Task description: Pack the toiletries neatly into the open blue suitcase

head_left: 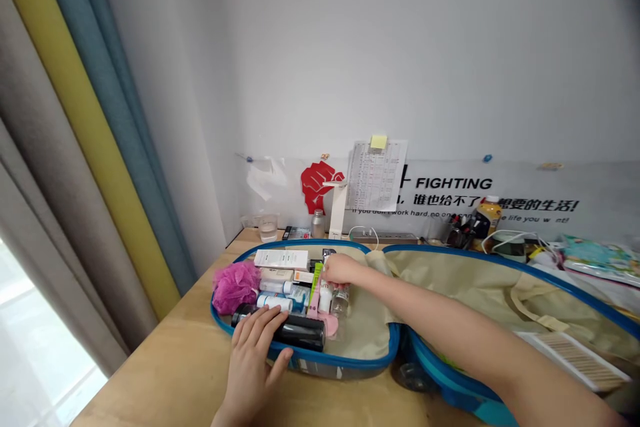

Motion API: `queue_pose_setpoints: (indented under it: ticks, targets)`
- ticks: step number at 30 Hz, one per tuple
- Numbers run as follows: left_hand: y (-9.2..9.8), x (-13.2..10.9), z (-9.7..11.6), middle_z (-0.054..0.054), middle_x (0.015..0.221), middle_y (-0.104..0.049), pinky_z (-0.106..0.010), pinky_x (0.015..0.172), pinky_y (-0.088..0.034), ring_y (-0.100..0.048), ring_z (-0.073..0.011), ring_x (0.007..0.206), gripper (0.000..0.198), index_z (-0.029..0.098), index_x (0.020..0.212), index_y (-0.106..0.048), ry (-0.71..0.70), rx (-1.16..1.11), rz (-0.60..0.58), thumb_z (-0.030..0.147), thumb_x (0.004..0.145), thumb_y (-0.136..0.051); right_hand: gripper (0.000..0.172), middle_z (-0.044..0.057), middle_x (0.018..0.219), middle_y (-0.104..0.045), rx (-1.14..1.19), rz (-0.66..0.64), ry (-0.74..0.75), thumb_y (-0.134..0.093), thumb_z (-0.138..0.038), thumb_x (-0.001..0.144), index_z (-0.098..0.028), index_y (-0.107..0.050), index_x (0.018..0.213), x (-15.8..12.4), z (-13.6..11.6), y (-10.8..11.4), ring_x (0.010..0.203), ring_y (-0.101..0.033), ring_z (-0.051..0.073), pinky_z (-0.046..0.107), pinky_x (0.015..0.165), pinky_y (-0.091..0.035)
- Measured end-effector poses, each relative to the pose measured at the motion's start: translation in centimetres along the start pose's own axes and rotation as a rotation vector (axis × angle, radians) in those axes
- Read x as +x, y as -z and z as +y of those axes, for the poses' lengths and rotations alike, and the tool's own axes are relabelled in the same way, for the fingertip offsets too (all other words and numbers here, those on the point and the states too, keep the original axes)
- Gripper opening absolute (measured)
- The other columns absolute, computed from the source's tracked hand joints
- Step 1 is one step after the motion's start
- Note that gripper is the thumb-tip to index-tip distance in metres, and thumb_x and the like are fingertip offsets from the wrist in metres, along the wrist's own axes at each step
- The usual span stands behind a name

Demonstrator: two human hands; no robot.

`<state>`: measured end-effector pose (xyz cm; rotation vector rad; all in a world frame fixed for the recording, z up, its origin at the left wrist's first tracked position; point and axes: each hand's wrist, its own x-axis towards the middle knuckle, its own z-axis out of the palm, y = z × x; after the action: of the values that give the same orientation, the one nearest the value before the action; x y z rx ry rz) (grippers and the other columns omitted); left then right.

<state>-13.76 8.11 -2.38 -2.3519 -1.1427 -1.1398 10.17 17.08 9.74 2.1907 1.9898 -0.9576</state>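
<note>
Suitcase (367,320) on tbl (150,373). In its L half: puff (236,287) @ 9 o'clk, cyl. (306,333) @ 7, carton (281,259) @ 11. Behind: lamp (338,213) @ 1, cup (269,232) @ 11.

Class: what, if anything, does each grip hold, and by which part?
The left grip lies on the black cylinder, not visibly clasping it; whether the right grip holds anything cannot be told.

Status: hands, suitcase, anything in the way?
Left hand laid open on black bottle. Right hand at small tubes, grip unclear. Suitcase open. Right forearm crosses it, hiding part from view.
</note>
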Motion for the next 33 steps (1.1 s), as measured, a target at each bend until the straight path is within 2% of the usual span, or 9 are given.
queue_pose_setpoints:
  ticks: [4, 7, 9, 13, 18, 21, 25, 29, 33]
  targets:
    - [-0.1, -0.1, -0.1, -0.007, 0.122, -0.067, -0.039, 0.097, -0.040, -0.059, -0.0258, 0.113, 0.040, 0.026, 0.125, -0.060, -0.001, 0.003, -0.007, 0.042, 0.089, -0.052, 0.032, 0.002, 0.090, -0.064, -0.030, 0.113, 0.016, -0.053, -0.044, 0.093, -0.014, -0.062, 0.100, -2.9, 4.2, 4.1, 0.073, -0.061, 0.010, 0.028, 0.066, -0.053]
    - [-0.2, -0.2, -0.2, -0.006, 0.122, -0.067, -0.039, 0.097, -0.039, -0.059, -0.0253, 0.113, 0.040, 0.026, 0.125, -0.059, -0.012, 0.001, -0.002, 0.042, 0.089, -0.054, 0.033, -0.001, 0.073, -0.061, -0.033, 0.146, 0.031, -0.048, -0.044, 0.094, -0.014, -0.061, 0.087, -6.1, 9.1, 6.8, 0.058, -0.055, 0.007, 0.023, 0.057, -0.047]
    - [-0.3, -0.2, -0.3, -0.005, 0.122, -0.067, -0.038, 0.097, -0.039, -0.059, -0.0250, 0.113, 0.040, 0.027, 0.125, -0.059, -0.013, -0.002, 0.007, 0.042, 0.088, -0.055, 0.028, 0.000, 0.070, -0.062, -0.032, 0.122, 0.044, -0.051, -0.039, 0.091, -0.015, -0.062, 0.080, -8.4, 12.5, 7.3, 0.057, -0.055, 0.008, 0.021, 0.055, -0.045]
    - [-0.2, -0.1, -0.3, -0.005, 0.120, -0.068, -0.037, 0.095, -0.039, -0.060, -0.0242, 0.112, 0.039, 0.026, 0.124, -0.060, -0.023, -0.010, 0.046, 0.043, 0.089, -0.053, 0.010, 0.003, 0.077, -0.069, -0.091, 0.044, 0.044, -0.062, -0.023, 0.074, -0.017, -0.068, 0.080, -11.7, 17.6, 5.0, 0.067, -0.063, 0.012, 0.021, 0.061, -0.045]
    - [-0.1, -0.1, -0.3, -0.004, 0.120, -0.068, -0.036, 0.093, -0.040, -0.060, -0.0239, 0.111, 0.038, 0.026, 0.123, -0.059, -0.025, -0.002, 0.052, 0.044, 0.090, -0.052, 0.024, 0.008, 0.084, -0.073, -0.294, 0.067, -0.010, -0.065, -0.011, 0.058, -0.019, -0.072, 0.080, -12.6, 20.0, 0.6, 0.082, -0.067, 0.024, 0.031, 0.070, -0.046]
    - [-0.1, -0.1, -0.2, -0.005, 0.119, -0.069, -0.036, 0.093, -0.040, -0.060, -0.0243, 0.112, 0.038, 0.027, 0.124, -0.059, -0.011, 0.000, 0.046, 0.043, 0.090, -0.052, 0.012, 0.012, 0.083, -0.072, -0.395, 0.113, -0.035, -0.062, -0.021, 0.067, -0.020, -0.071, 0.074, -12.3, 20.5, -0.7, 0.085, -0.067, 0.031, 0.037, 0.072, -0.045]
    - [-0.1, -0.1, -0.1, -0.006, 0.119, -0.069, -0.038, 0.095, -0.040, -0.061, -0.0253, 0.111, 0.039, 0.026, 0.124, -0.059, 0.008, 0.005, 0.034, 0.044, 0.090, -0.050, 0.026, 0.017, 0.082, -0.072, -0.455, 0.111, -0.033, -0.053, -0.037, 0.080, -0.019, -0.070, 0.073, -11.7, 21.0, -1.5, 0.083, -0.068, 0.034, 0.040, 0.072, -0.045]
    - [-0.1, -0.2, -0.1, -0.007, 0.120, -0.068, -0.039, 0.095, -0.040, -0.060, -0.0258, 0.112, 0.040, 0.025, 0.125, -0.058, 0.004, -0.001, 0.028, 0.044, 0.090, -0.050, 0.025, 0.016, 0.086, -0.072, -0.468, 0.134, -0.006, -0.055, -0.039, 0.080, -0.019, -0.070, 0.078, -11.2, 21.4, -2.1, 0.084, -0.068, 0.032, 0.038, 0.073, -0.046]
    - [-0.1, -0.1, -0.2, -0.006, 0.120, -0.068, -0.039, 0.094, -0.040, -0.060, -0.0257, 0.111, 0.039, 0.026, 0.124, -0.059, -0.006, 0.002, 0.039, 0.044, 0.090, -0.051, 0.019, 0.013, 0.076, -0.070, -0.448, 0.165, 0.018, -0.060, -0.034, 0.076, -0.019, -0.066, 0.066, -10.8, 21.8, -2.5, 0.076, -0.068, 0.028, 0.035, 0.069, -0.045]
